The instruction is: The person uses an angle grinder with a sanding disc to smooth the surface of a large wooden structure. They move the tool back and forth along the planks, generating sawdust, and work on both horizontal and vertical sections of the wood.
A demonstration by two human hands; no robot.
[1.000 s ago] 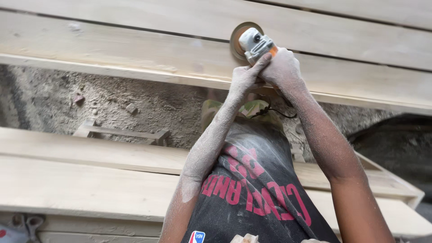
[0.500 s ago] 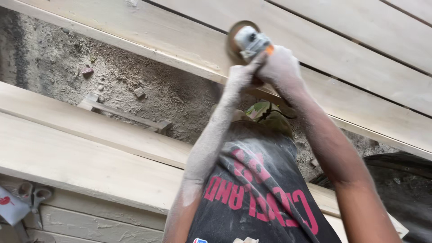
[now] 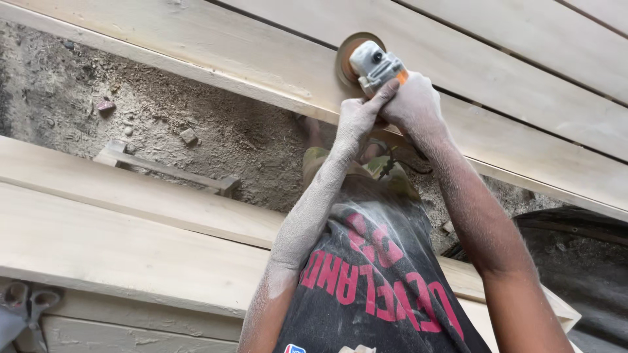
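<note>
A grey angle grinder [image 3: 374, 65] with a round tan sanding disc [image 3: 347, 53] rests flat on a pale wooden plank [image 3: 216, 46]. Both my hands grip its body. My left hand [image 3: 358, 117] is wrapped around the lower part, one finger stretched up along the housing. My right hand [image 3: 413, 102] clasps the rear of the tool beside an orange part. Both arms are coated in sawdust. A black cord [image 3: 396, 160] hangs below my hands.
More pale planks [image 3: 523, 39] lie side by side beyond the grinder, and others [image 3: 118, 222] lie nearer to me. Between them is dusty ground [image 3: 196, 124] with small stones and a thin wood strip [image 3: 163, 171]. My dark shirt [image 3: 373, 274] with red lettering fills the lower middle.
The grinder and both hands have shifted slightly right and down along the plank. The view has steadied, and my grip is the same.
</note>
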